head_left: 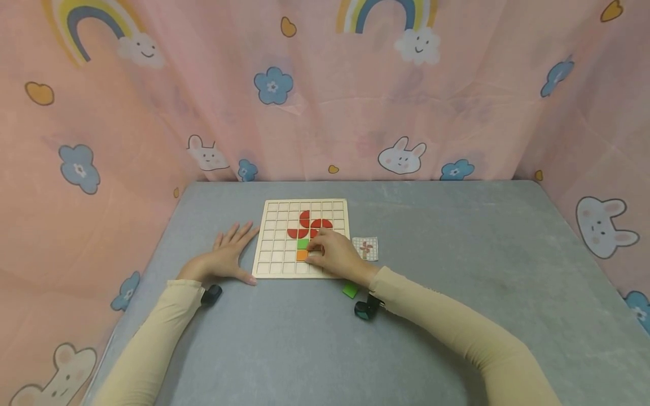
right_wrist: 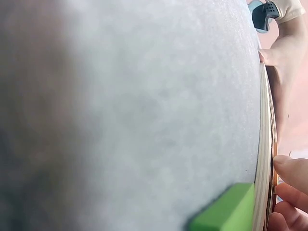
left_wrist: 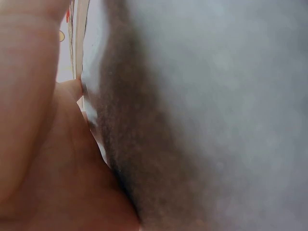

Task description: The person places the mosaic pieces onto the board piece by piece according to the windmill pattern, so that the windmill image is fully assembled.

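A pale wooden grid board (head_left: 274, 254) lies on the table, with several red curved pieces (head_left: 298, 233) in a pinwheel pattern. Below them a green square tile (head_left: 303, 243) and an orange square tile (head_left: 302, 256) sit in one column. My right hand (head_left: 335, 254) reaches over the board's lower right, thumb and forefinger pinching at the orange tile's right side; its other fingers are curled. Beside the board my left hand (head_left: 223, 256) lies with fingers spread, fingertips and thumb at the left edge. In the left wrist view, that palm (left_wrist: 57, 159) fills the left side.
A small pattern card (head_left: 365, 248) with a red pinwheel lies right of the board. One loose green tile (head_left: 350, 290) rests on the grey table (head_left: 264, 349) near the board's front edge, under the right wrist. A pink patterned curtain (head_left: 325, 113) encloses the table's back and sides.
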`<state>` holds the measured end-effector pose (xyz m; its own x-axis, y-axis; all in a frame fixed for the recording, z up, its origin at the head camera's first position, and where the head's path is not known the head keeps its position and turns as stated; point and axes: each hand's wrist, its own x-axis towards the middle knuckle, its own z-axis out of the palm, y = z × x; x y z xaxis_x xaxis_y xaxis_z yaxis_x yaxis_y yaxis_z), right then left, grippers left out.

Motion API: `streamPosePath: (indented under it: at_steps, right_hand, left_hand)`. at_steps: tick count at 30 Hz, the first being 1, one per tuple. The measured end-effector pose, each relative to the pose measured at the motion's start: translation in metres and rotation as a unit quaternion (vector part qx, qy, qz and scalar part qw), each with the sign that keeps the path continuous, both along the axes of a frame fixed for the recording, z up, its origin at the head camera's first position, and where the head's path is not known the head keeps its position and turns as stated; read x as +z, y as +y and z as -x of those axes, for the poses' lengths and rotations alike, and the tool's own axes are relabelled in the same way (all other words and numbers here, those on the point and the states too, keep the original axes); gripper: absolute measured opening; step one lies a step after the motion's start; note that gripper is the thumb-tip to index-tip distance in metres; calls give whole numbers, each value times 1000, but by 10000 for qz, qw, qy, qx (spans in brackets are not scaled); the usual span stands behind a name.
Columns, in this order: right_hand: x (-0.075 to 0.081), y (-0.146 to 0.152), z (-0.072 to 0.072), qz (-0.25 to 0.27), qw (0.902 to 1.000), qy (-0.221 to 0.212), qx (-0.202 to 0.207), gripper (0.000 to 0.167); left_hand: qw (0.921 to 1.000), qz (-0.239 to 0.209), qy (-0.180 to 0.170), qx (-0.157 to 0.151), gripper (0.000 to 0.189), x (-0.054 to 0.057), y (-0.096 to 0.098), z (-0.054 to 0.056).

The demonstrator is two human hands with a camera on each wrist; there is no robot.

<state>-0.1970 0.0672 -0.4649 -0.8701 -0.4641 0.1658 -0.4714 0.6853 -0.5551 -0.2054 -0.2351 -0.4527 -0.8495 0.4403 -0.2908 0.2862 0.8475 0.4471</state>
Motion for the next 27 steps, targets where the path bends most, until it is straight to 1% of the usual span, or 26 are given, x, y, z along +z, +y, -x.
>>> streamPosePath:
  at_steps: [7, 17, 21, 24, 27]
  right_hand:
    - [1, 2, 0, 50, 10000, -46, 53, 21]
    - [11, 13, -4, 413, 9988, -174, 178, 18]
    - [15, 23, -11, 540, 9978, -285, 253, 18]
    - [15, 34, -19, 657, 9962, -453, 341, 20]
    - [13, 46, -27, 834, 9941, -523, 459, 20]
  left_hand:
    - [10000, -16, 41, -11, 136, -1, 0, 0]
    - [9999, -99, 108, -31, 136, 0, 0, 0]
    - [9999, -98, 84, -55, 135, 1, 0, 0]
    - [10000, -28, 36, -65, 135, 0, 0, 1]
    - [10000, 19, 23, -55, 135, -1, -2, 1]
